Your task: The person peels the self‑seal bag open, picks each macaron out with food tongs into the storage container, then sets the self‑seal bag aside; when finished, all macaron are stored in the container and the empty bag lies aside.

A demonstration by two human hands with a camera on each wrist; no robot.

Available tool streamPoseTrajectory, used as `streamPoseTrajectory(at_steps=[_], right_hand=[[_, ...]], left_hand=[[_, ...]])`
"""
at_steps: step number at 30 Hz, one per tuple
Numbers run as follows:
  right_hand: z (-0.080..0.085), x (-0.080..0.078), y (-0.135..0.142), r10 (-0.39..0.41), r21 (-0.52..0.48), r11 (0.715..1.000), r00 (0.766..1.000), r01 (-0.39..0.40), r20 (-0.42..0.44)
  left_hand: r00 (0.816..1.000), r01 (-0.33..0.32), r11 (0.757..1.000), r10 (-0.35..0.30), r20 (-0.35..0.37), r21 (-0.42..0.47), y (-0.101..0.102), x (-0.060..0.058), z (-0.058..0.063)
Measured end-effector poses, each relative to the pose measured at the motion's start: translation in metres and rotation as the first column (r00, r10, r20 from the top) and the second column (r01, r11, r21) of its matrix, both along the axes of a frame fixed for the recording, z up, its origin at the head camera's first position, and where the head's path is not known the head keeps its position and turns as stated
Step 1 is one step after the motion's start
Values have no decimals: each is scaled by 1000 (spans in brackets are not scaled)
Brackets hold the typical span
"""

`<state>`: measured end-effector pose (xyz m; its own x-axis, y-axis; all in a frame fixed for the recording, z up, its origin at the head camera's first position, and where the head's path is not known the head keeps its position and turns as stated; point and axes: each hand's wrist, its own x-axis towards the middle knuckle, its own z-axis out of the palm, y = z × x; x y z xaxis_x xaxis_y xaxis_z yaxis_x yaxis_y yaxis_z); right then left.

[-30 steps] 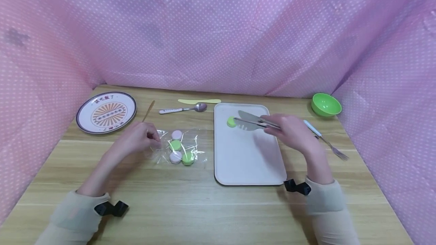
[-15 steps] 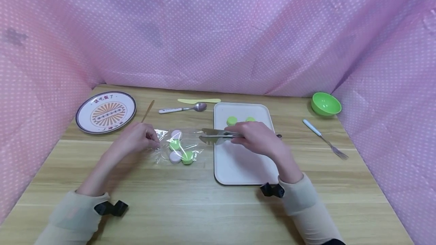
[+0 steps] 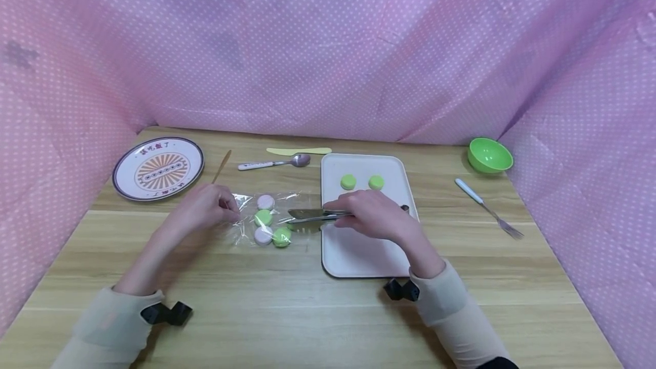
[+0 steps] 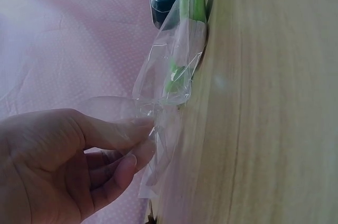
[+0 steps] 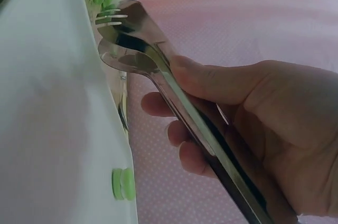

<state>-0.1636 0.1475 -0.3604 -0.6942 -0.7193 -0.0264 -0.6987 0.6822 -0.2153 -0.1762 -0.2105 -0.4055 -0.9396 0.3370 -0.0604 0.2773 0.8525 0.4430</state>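
Observation:
My left hand (image 3: pixel 207 206) pinches the edge of a clear plastic bag (image 4: pixel 158 71) between thumb and fingertips. Two pale lilac macarons (image 3: pixel 265 202) and two green macarons (image 3: pixel 263 217) are in the bag, which lies on the table. My right hand (image 3: pixel 376 215) grips metal serving tongs (image 5: pixel 185 102), one arm of which ends in fork-like tines. In the head view the tongs' tips point left, overlapping the bag's right end beside the macarons, with nothing seen between them. Two more green macarons (image 3: pixel 348 181) sit near the far end of the white tray (image 3: pixel 369 258), under my right forearm.
A patterned plate (image 3: pixel 159 168) lies at the back left, beside a thin brown utensil (image 3: pixel 222 165). Behind the bag are a spoon (image 3: pixel 274 162) and a pale yellow knife (image 3: pixel 299 151). Right of the tray lie a fork (image 3: pixel 487 206) and a green bowl (image 3: pixel 490 155).
My right hand has moved left from over the tray's far end, carrying the tongs to the bag. A second green macaron now shows on the tray. My left hand has stayed at the bag.

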Motion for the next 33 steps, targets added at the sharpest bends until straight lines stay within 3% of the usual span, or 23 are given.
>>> streamPoseTrajectory(at_steps=[9, 15, 25, 33], right_hand=[[8, 1, 15, -167, 1, 986, 985, 167, -50], [6, 1, 11, -125, -3, 992, 991, 125, -50], [2, 4, 0, -51, 43, 998, 994, 56, -100], [2, 4, -4, -17, 30, 999, 998, 19, -56]], left_hand=[[999, 7, 1000, -7, 42, -1, 0, -2, -1], [997, -4, 1000, 5, 74, -14, -1, -2, -3], [999, 3, 1000, -3, 52, -13, -3, -2, -3], [998, -6, 1000, 6, 68, -3, -2, -1, -1]])
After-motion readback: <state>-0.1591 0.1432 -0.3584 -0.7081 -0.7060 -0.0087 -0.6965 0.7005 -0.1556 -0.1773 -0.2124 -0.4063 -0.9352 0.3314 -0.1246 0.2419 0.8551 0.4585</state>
